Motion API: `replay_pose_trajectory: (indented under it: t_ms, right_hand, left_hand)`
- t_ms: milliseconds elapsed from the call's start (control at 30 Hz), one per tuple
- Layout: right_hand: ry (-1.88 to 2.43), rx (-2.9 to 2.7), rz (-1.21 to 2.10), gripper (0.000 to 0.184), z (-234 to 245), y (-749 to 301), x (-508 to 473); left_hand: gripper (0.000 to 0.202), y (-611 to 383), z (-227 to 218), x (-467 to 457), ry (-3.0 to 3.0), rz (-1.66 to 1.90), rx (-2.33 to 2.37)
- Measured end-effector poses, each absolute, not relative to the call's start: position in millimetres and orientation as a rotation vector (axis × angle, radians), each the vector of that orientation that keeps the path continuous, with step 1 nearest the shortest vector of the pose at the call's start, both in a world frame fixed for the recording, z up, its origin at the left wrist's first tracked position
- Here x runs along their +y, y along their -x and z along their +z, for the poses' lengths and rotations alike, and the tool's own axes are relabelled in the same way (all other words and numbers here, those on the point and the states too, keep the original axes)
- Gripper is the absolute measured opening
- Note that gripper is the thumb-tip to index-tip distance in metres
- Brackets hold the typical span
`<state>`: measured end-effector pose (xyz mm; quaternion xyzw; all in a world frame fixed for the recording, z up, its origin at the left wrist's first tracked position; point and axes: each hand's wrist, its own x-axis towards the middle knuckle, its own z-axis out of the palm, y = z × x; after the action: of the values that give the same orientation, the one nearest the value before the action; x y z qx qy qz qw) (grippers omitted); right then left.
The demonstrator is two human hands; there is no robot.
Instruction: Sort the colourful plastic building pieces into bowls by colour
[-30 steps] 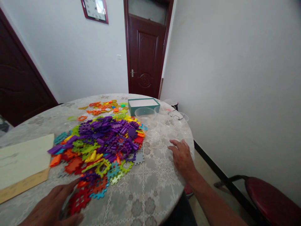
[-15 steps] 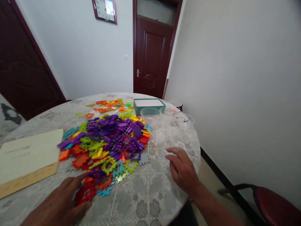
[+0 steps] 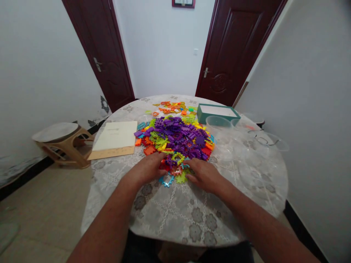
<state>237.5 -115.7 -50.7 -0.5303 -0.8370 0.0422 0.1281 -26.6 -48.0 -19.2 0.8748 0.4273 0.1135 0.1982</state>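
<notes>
A heap of interlocking plastic building pieces [image 3: 178, 135], mostly purple with green, orange, yellow and red ones, lies on the tablecloth in front of me. My left hand [image 3: 148, 168] rests against the heap's near left edge, thumb and fingers apart beside some red and purple pieces. Opposite it, my right hand [image 3: 204, 174] touches the near right edge, its fingers parted around green and blue pieces. Between the hands lie a light blue piece [image 3: 166, 180] and a lime green piece [image 3: 181, 178]. Neither hand holds a piece up; some fingertips are partly hidden among the pieces.
A green box [image 3: 202, 116] with a white top stands behind the heap on the right. Clear plastic tubs [image 3: 219, 124] stand before it, near eyeglasses [image 3: 261, 138]. Paper sheets [image 3: 116, 135] lie left. More orange pieces [image 3: 172, 107] lie farther back. A stool [image 3: 63, 140] is on the left.
My right hand has moved left from the bare cloth to the heap's near edge. My left hand stays at the heap's left side. The view has turned left and tilted down.
</notes>
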Motion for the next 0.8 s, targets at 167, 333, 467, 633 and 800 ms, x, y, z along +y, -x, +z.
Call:
replay_pose_trajectory:
  t_ms: [167, 333, 467, 633, 800]
  right_hand:
    - [1.537, -2.166, -0.037, 0.018, -81, -234, -106]
    - [1.47, -2.092, -0.028, 0.019, -88, -236, -103]
    - [1.467, -2.036, -0.017, 0.018, -89, -234, -98]
    - [1.377, -1.958, 0.017, 0.019, -85, -239, -90]
    - [1.401, -1.888, 0.032, 0.019, -83, -248, -87]
  left_hand:
    - [0.036, 25, -29, -33, -2.481, 0.461, 1.117]
    - [0.018, 17, -39, -23, -2.461, 0.681, 1.15]
    - [0.021, 13, -45, -20, -2.382, 0.786, 1.263]
    - [0.024, 18, -50, -22, -2.25, 0.822, 1.345]
    - [0.026, 26, -53, -24, -2.335, 0.714, 1.355]
